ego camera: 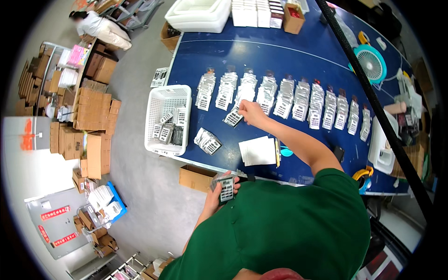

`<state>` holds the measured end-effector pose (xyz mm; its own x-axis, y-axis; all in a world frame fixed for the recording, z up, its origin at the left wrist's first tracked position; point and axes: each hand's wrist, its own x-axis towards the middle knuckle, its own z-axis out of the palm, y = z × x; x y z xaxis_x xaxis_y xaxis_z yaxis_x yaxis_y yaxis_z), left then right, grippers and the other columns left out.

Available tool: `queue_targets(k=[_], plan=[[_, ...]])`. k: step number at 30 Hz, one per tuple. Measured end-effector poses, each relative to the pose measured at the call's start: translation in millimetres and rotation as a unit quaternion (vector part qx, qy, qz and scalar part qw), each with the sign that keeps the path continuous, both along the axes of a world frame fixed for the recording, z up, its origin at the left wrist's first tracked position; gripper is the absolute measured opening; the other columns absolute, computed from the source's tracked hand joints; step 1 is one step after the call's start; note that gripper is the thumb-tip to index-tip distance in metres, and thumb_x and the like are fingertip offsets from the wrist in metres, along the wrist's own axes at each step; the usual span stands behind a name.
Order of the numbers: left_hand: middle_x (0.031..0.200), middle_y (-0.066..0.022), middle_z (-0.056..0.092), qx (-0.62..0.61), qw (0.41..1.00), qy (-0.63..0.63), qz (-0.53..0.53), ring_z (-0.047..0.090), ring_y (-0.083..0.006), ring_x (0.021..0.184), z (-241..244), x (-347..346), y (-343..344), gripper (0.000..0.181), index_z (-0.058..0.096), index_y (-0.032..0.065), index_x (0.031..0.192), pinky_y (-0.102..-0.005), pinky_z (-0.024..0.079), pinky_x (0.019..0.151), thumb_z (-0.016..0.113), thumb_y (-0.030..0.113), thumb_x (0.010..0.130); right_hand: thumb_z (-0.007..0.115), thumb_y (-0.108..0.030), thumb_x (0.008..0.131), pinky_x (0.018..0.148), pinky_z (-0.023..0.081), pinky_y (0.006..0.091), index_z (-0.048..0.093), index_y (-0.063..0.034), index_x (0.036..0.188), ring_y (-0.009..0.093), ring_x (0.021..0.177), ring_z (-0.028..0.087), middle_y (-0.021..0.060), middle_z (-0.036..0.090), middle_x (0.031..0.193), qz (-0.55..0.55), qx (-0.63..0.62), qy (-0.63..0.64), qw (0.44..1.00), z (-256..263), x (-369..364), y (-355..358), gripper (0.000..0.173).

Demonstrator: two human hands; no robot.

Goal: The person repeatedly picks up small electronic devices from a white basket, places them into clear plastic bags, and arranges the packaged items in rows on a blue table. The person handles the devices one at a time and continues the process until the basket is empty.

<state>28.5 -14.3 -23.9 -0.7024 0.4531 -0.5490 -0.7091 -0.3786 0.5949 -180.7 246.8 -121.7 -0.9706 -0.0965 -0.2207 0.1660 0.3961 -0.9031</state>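
My left hand (218,194), low by the table's front edge, holds a small stack of clear plastic packets (227,188) with printed labels. Reaching over the blue table, my right hand (252,112) pinches the edge of a labelled packet (232,118) at the near end of the third row from the left (246,85). Several overlapping rows of similar packets, such as the leftmost row (205,91), fan out across the table. A loose pile of packets (208,141) lies nearer to me, left of a white sheet of paper (258,151).
A white plastic basket (149,119) with packets stands at the table's left edge. Pencils (278,153) lie beside the paper. A teal fan (370,63) and a white tray (376,148) are on the right. An open cardboard box (197,178) sits below the front edge. Another person (101,29) bends over far left.
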Motion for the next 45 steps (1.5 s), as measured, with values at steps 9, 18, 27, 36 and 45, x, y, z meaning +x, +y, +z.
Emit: queue_targets(k=[9, 18, 27, 36, 45], plan=[[0.132, -0.0125, 0.055, 0.074, 0.996, -0.025, 0.040, 0.059, -0.0181, 0.112, -22, 33, -58, 0.072, 0.034, 0.0045, 0.146, -0.0314, 0.050, 0.093, 0.054, 0.050, 0.095, 0.064, -0.024, 0.088, 0.087, 0.048, 0.0421, 0.045, -0.0013, 0.126, 0.032, 0.105, 0.058, 0.0182, 0.057, 0.119, -0.068, 0.334, 0.009, 0.940, -272, -64, 54, 0.048], [0.121, -0.0080, 0.060, 0.060, 0.970, 0.048, 0.232, 0.061, -0.0131, 0.103, 6, 48, -90, 0.055, 0.040, 0.0067, 0.142, -0.0271, 0.053, 0.082, 0.058, 0.034, 0.097, 0.068, -0.009, 0.086, 0.061, 0.043, 0.0244, 0.063, -0.0024, 0.098, 0.011, 0.074, 0.054, 0.0032, 0.059, 0.089, 0.345, -0.046, 0.070, 0.935, -23, -24, -158, 0.015], [0.108, -0.0035, 0.064, 0.006, 0.971, 0.103, 0.214, 0.063, -0.0102, 0.092, 5, 49, -76, 0.053, 0.047, 0.0061, 0.137, -0.0249, 0.054, 0.075, 0.063, 0.035, 0.094, 0.070, 0.009, 0.078, 0.056, 0.040, 0.0203, 0.064, -0.0021, 0.100, 0.011, 0.072, 0.057, 0.0053, 0.060, 0.088, 0.459, -0.170, 0.247, 0.837, 113, 125, -176, 0.025], [0.115, -0.0064, 0.064, -0.037, 0.966, 0.169, 0.195, 0.063, -0.0137, 0.103, -4, 63, -62, 0.055, 0.046, 0.0046, 0.138, -0.0291, 0.052, 0.088, 0.067, 0.027, 0.092, 0.065, 0.003, 0.085, 0.057, 0.038, 0.0208, 0.064, 0.0006, 0.089, 0.007, 0.069, 0.052, 0.0016, 0.056, 0.079, 0.445, -0.193, 0.043, 0.873, 139, 138, -146, 0.005], [0.107, -0.0071, 0.064, 0.044, 0.994, 0.069, 0.070, 0.062, -0.0157, 0.099, 50, 36, -50, 0.075, 0.044, 0.0025, 0.139, -0.0293, 0.050, 0.089, 0.079, 0.022, 0.075, 0.068, -0.008, 0.081, 0.066, 0.050, 0.0345, 0.062, -0.0060, 0.085, 0.024, 0.079, 0.064, 0.0078, 0.059, 0.084, 0.447, -0.093, 0.136, 0.879, 185, 145, -106, 0.008]])
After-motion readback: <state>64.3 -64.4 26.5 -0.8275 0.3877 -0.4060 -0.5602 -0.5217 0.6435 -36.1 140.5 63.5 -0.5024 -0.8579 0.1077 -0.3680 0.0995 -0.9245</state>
